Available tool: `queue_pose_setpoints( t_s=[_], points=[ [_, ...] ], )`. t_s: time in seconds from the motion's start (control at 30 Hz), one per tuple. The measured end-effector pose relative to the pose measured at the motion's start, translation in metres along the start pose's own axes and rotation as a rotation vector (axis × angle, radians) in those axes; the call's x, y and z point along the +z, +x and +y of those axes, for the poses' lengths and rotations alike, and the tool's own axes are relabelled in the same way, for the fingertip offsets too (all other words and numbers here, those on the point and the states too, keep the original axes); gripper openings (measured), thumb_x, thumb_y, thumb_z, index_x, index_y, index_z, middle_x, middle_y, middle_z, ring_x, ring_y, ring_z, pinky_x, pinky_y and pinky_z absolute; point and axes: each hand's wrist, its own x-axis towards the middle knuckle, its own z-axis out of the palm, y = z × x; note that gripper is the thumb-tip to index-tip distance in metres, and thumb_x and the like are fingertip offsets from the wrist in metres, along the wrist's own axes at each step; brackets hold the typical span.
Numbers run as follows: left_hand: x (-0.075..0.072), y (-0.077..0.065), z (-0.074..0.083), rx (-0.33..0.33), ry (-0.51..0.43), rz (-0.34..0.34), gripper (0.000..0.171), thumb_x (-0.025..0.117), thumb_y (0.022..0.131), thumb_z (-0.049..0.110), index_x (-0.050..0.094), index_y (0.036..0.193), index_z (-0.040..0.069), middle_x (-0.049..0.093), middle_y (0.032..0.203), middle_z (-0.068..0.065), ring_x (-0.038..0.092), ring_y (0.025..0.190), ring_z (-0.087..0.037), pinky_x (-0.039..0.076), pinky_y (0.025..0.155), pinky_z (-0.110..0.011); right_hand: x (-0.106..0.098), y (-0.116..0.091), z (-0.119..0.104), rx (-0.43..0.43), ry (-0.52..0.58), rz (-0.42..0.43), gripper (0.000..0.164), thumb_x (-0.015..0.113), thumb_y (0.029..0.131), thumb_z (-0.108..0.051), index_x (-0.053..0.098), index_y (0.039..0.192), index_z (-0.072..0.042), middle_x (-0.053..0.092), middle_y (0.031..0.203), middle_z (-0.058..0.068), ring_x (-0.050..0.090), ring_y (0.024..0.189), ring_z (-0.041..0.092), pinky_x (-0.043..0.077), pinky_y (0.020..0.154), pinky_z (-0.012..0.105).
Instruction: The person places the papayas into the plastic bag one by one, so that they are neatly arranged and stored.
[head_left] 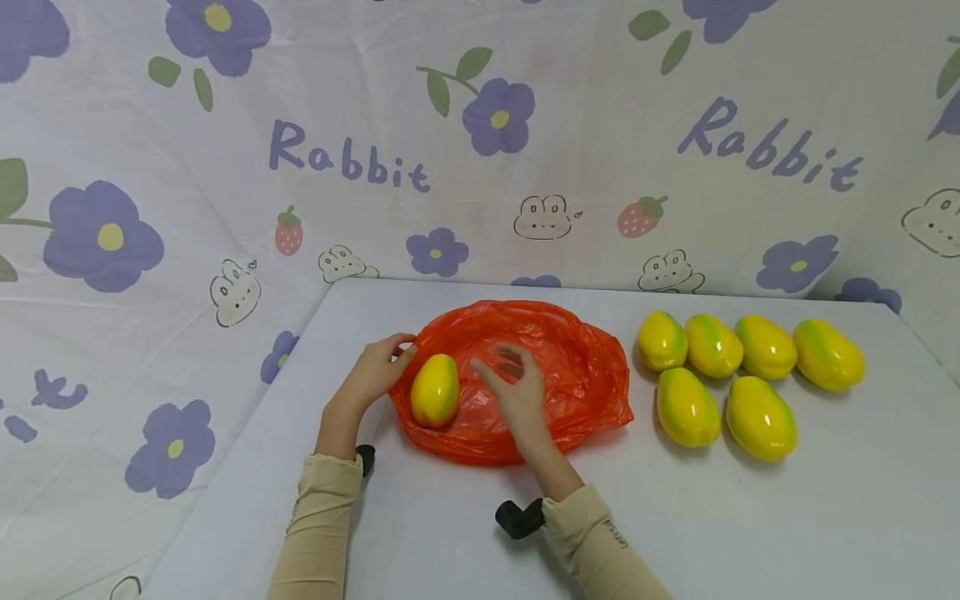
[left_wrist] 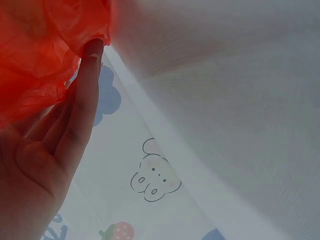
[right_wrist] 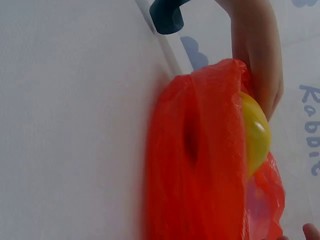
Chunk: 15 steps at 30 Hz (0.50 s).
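A red plastic bag (head_left: pixel 555 408) lies spread on the white table with its mouth facing up. Inside its left part rests a glossy yellow mango-like fruit (head_left: pixel 435 390) with a green streak, which shows behind the bag's edge in the right wrist view. My left hand (head_left: pixel 378 367) holds the bag's left rim, its long fingers along the outer side in the left wrist view, where the thumb is hidden. Over the middle of the bag, to the right of that fruit, my right hand (head_left: pixel 521 396) hovers with thumb and fingers spread and nothing between them.
To the right of the bag, several matching yellow-green fruits (head_left: pixel 765 346) lie in two rows on the white table (head_left: pixel 825 533). A patterned cloth (head_left: pixel 585 133) with flowers and rabbits hangs behind and at the left. Black camera mounts (head_left: pixel 519 518) sit at both wrists.
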Motion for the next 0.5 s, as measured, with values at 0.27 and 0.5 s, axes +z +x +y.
queue_pose_setpoints(
  t_s=[0.27,0.5],
  points=[
    [0.0,0.0,-0.001,-0.004,0.007,0.003,0.044,0.045,0.103,0.034,0.049,0.142,0.015,0.06,0.132,-0.018,0.059,0.114,-0.032,0.054,0.095,-0.046,-0.011,0.001,-0.004,-0.001,-0.026,0.024,0.06,0.076,0.084,-0.036,0.052,0.133,-0.012,0.053,0.137,0.008,0.049,0.13,0.03,0.049,0.103,0.047],
    [-0.001,-0.001,0.0,-0.007,0.0,0.002,0.044,0.046,0.103,0.035,0.048,0.142,0.015,0.059,0.132,-0.018,0.059,0.113,-0.032,0.055,0.094,-0.045,-0.024,0.003,-0.008,-0.019,-0.026,0.027,0.058,0.076,0.084,-0.035,0.052,0.132,-0.013,0.053,0.136,0.007,0.049,0.131,0.032,0.049,0.103,0.047]
  ],
)
